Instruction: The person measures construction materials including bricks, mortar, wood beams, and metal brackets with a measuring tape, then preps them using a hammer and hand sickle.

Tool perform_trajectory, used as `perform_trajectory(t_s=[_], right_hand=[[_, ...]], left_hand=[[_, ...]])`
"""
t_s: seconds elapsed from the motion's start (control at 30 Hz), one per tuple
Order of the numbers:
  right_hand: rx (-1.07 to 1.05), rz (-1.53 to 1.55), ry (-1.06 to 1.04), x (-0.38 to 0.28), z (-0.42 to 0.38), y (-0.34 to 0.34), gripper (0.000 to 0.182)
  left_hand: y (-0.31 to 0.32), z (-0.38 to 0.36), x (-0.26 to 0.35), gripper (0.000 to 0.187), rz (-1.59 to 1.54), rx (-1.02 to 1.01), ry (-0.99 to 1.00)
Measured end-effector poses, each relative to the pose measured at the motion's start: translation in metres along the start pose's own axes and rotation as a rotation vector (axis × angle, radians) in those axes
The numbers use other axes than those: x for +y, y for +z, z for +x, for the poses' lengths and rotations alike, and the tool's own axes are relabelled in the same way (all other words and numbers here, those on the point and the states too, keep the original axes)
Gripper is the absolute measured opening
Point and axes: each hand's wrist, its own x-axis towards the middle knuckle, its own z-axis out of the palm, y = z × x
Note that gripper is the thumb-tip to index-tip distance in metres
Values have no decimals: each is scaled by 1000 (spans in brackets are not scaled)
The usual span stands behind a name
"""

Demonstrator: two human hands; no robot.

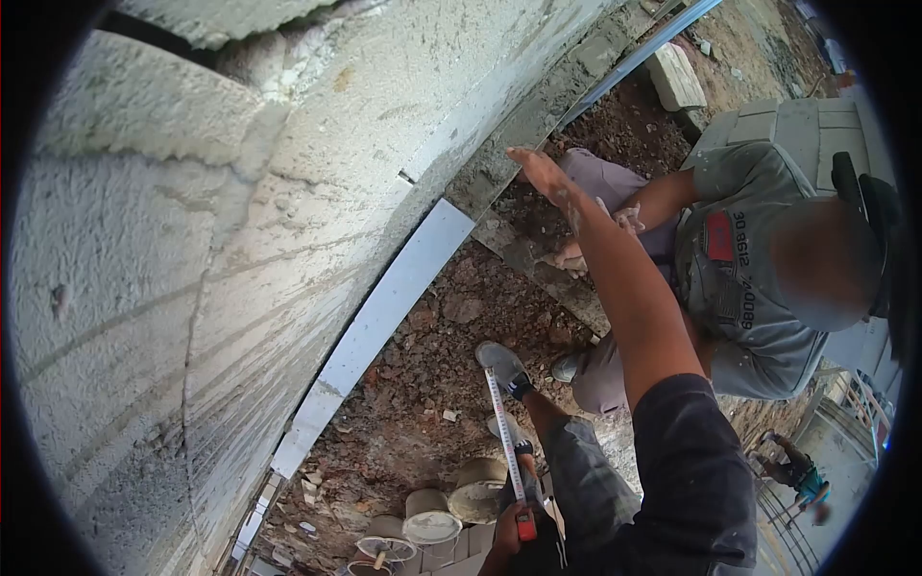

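Observation:
My right hand [542, 175] reaches far out at the end of a bare forearm, fingers stretched toward the base of the rough wall [317, 182]. It holds nothing and overlaps the narrow mortar-covered ledge [485, 178] in this view. Low in the frame, my left hand [506, 534] is closed around a red tape measure [525, 523]. The tape's white blade [504, 422] is drawn out and runs up toward my shoe [501, 363]. A long pale slab strip [394, 307] lies along the foot of the wall, left of my right hand.
A person in a grey shirt [759, 259] crouches close at right, mortar on their hands [626, 217]. Several buckets [432, 518] stand at the bottom. Broken reddish soil [432, 346] covers the ground. A pale block [676, 77] and long bar [634, 58] lie above; another person [802, 475] is farther off.

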Motion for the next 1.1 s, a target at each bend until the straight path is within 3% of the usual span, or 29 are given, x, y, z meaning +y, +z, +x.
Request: perform_trajectory(t_s=[0.1,0.13,0.2,0.23,0.3,0.33,0.4,0.47,0.5,0.57,0.63,0.67,0.7,0.73,0.77,0.8,0.87,0.93,0.97,1.0,1.03,1.07,1.1], right_hand=[[31,-216,98,-56,-24,-27,68],[117,-294,35,-77,-31,-42,73],[699,-447,-217,-103,-24,-64,73],[707,-430,-229,-116,-27,-69,73],[1112,-731,-546,-159,-51,-78,70],[1139,-721,-568,-179,-70,-77,70],[781,-251,-675,-193,-121,-51,67],[294,-120,-388,-183,-176,-27,64],[188,-171,-474,-153,-197,-7,61],[-121,-327,-321,-127,-286,25,58],[-251,-391,-233,-67,-369,66,57],[-538,-447,-80,-72,-420,74,55],[-760,-474,143,-99,-480,78,54],[-970,-359,161,-82,-498,93,56],[-1074,-305,149,-93,-526,90,59],[-1178,-247,142,-106,-554,87,63],[-1177,-275,98,-199,-606,33,67],[-127,-295,-610,-265,-621,-7,74],[316,-278,-835,-292,-622,-40,68],[617,-242,-922,-327,-648,-74,65],[775,-185,-1000,-353,-674,-107,65],[867,-159,-1028,-366,-695,-136,64],[954,-194,-1043,-375,-724,-152,63]], left_hand=[[2,-13,5,35,56,-44,69],[3,-18,8,35,68,-47,88],[9,-39,14,35,105,-3,154],[9,-47,17,35,112,-2,174],[9,-65,18,34,136,20,246],[4,-65,17,34,148,1,273],[-16,-64,12,33,205,7,371],[-22,-73,7,32,276,17,450],[-26,-79,3,31,335,51,492],[-35,-92,-9,31,335,14,529],[-62,-69,-25,28,300,-7,704],[-74,-62,-34,28,292,-24,722],[-92,-61,-39,27,653,70,930],[-111,-65,-51,27,1021,173,1120],[-115,-79,-65,27,1103,232,1134],[-123,-83,-77,28,1034,235,1083],[-145,-77,-94,30,749,189,914],[-170,-80,-115,30,1166,360,1089],[-188,-69,-121,32,1451,472,1105],[-197,-67,-130,31,1267,444,900],[-207,-67,-136,31,1659,547,1047],[-218,-59,-142,31,1752,507,1144],[-217,-65,-150,34,1831,525,1043]])
